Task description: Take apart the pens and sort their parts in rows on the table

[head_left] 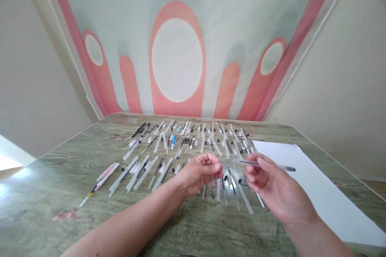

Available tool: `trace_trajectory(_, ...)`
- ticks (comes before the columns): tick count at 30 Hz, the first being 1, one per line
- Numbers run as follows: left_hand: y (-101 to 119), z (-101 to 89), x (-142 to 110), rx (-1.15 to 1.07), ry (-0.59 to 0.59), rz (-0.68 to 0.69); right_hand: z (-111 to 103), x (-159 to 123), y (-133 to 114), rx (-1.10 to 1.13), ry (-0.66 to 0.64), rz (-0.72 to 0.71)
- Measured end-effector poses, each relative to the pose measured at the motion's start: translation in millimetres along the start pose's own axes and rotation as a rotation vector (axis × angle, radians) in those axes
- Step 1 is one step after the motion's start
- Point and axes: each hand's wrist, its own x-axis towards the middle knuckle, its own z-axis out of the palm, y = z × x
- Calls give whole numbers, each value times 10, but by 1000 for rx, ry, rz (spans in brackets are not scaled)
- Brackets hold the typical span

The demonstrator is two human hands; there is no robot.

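A slim clear pen (282, 166) with a dark end is pinched between the thumb and fingers of my right hand (277, 188). It lies nearly level above the table, its thin tip toward the left. Left of that tip is my left hand (199, 172), its fingers curled and thumb pressed to them; whatever they hold, if anything, is too small or hidden. Beneath both hands lie clear pen barrels (241, 190), thin dark refills (224, 188) and small black caps (240, 180), partly covered by the hands.
Several rows of pen parts (144, 172) spread across the wood-patterned table (99, 229). Pink and white pens (105, 176) lie at the left. A blue pen piece (173, 141) lies mid-table. White paper (313, 192) covers the right side. A patterned backdrop (177, 60) rises behind the table.
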Motion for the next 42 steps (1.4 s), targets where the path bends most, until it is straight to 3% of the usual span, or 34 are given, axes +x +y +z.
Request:
trace_trajectory(4, 40, -63, -8, -47, -29, -19, 22, -89, 146, -22, -25, -17)
trace_trajectory(11, -10, -80, 18, -86, -64, -67, -112, -109, 151, -81, 39, -76)
trace_trajectory(23, 27, 57, -34, 244, -57, 101, -111, -244, 281, -443, 92, -282)
trace_trajectory(30, 45, 64, -45, 334, -55, 130, -57, -284, 272, -619, 122, -320)
trace_trajectory(42, 47, 86, -61, 341, -62, 142, 67, -290, 240, -673, 190, -298)
